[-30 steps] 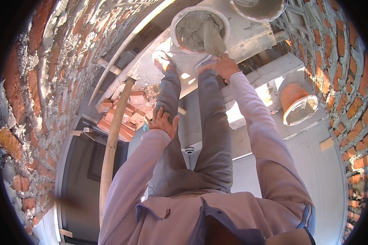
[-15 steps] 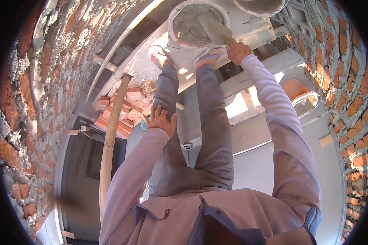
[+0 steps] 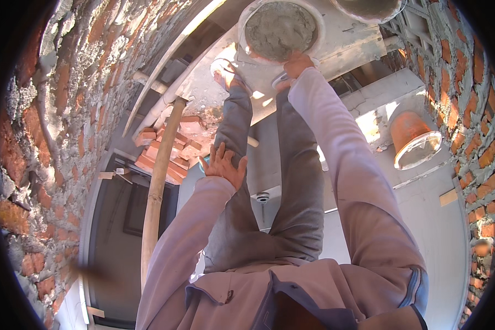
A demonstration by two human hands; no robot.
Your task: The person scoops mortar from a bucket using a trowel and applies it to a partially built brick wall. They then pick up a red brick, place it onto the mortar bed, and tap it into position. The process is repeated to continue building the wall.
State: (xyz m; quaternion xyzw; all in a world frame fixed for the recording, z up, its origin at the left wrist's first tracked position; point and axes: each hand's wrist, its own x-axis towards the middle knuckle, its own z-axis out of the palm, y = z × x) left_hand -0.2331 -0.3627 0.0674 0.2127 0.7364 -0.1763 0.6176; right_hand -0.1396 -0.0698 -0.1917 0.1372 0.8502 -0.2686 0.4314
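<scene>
A bucket (image 3: 320, 25) full of wet grey mortar (image 3: 283, 33) stands at the far side, beyond my feet. My right hand (image 3: 298, 65) is closed at the bucket's near rim, around the handle of the trowel seen in it a moment earlier. The trowel's blade does not show now; the hand and mortar hide it. My left hand (image 3: 225, 166) lies on my left leg near the knee, palm down, fingers spread, holding nothing.
Broken red bricks (image 3: 173, 151) lie left of my legs, behind an upright wooden pole (image 3: 159, 181). An orange bucket (image 3: 410, 132) sits tilted at right, another bucket (image 3: 368, 8) at the far right. Rough brick walls (image 3: 38, 143) rise on both sides. My feet rest on a mortar-stained board (image 3: 341, 47).
My right hand has moved left and slightly nearer the mortar bucket's rim. The trowel blade, earlier visible over the mortar, is out of sight. The view has shifted slightly; my left hand stays on the leg.
</scene>
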